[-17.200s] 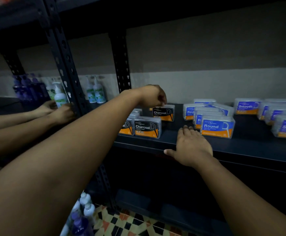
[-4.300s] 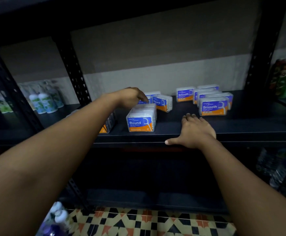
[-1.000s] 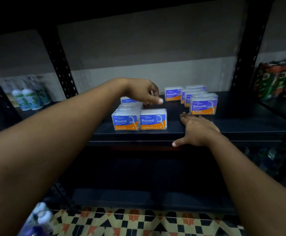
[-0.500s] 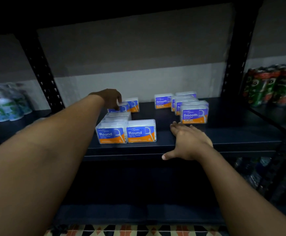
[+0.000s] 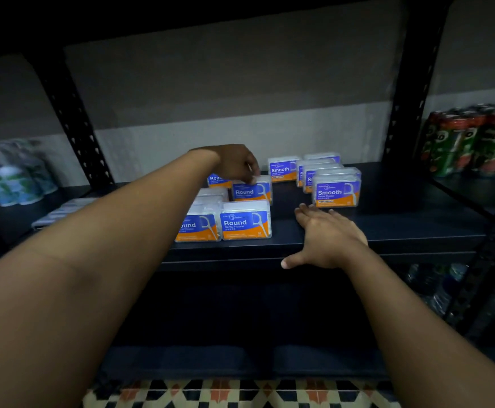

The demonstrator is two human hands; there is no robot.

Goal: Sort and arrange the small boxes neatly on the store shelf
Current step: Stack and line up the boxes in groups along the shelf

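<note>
The right hand (image 5: pixel 327 241) lies flat with fingers straight on the dark shelf (image 5: pixel 402 231) edge. Just left, two "Round" flosser boxes (image 5: pixel 246 220) stand side by side at the front. Behind them the left hand (image 5: pixel 236 163) grips another "Round" box (image 5: pixel 251 191) from above. "Smooth" boxes (image 5: pixel 337 191) cluster farther right.

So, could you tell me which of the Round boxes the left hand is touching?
The left hand touches the Round box behind the front-right one; no hand touches the others.
</note>
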